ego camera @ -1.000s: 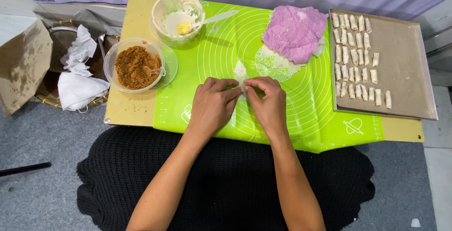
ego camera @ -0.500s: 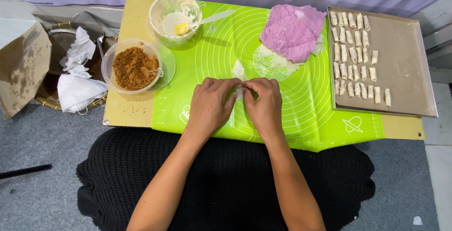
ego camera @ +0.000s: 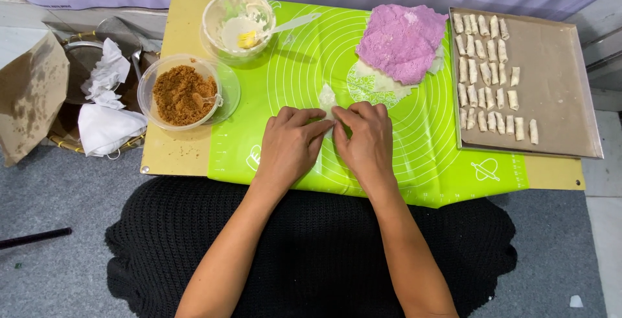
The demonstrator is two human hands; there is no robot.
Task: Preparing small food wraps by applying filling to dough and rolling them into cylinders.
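On the green silicone mat [ego camera: 414,156] my left hand [ego camera: 290,146] and my right hand [ego camera: 366,140] press together over a thin white wrapper [ego camera: 326,96]. Only the wrapper's far tip shows beyond my fingers; the rest lies under both hands. Fingertips of both hands meet at the middle and pinch the wrapper. A stack of white wrappers [ego camera: 379,84] under a pink cloth [ego camera: 402,39] lies just beyond my right hand.
A bowl of brown crumbly filling [ego camera: 184,94] sits left of my hands. A bowl with pale paste and a brush [ego camera: 238,26] stands at the back. A metal tray [ego camera: 557,123] with several small rolls [ego camera: 489,75] is on the right. Crumpled paper and a basket [ego camera: 103,97] lie at far left.
Both hands have stayed over the wrapper, with the fingers working slightly closer together and forward; more of the wrapper is folded under them.
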